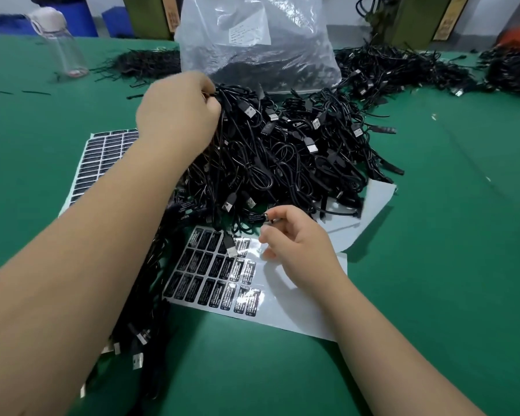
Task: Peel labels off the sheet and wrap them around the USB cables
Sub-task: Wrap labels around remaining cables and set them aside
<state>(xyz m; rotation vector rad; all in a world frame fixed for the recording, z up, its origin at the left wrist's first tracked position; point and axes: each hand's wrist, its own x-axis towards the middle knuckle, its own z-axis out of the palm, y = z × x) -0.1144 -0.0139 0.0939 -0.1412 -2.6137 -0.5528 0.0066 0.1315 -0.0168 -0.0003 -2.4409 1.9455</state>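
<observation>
The left hand (pixel 179 111) clutches cables at the far-left edge of the USB cable pile (pixel 282 151); the right hand (pixel 294 238) pinches a labelled cable end (pixel 257 218) above the near label sheet (pixel 222 271) — pulling could snag tangled neighbours and drag them across the sheet.

Left grip (pixel 179 108) reaches forward, fingers curled; right grip (pixel 294 238) pinches, forearm low.

The light is bright and even, from above, with soft shadows on the green felt table (pixel 433 235). White glare lies on the glossy sheet of black labels (pixel 246 280) and on the clear plastic bag (pixel 252 40). The transparent bottle (pixel 60 40) at far left looks blurred, and the edges bend from the wide lens.
</observation>
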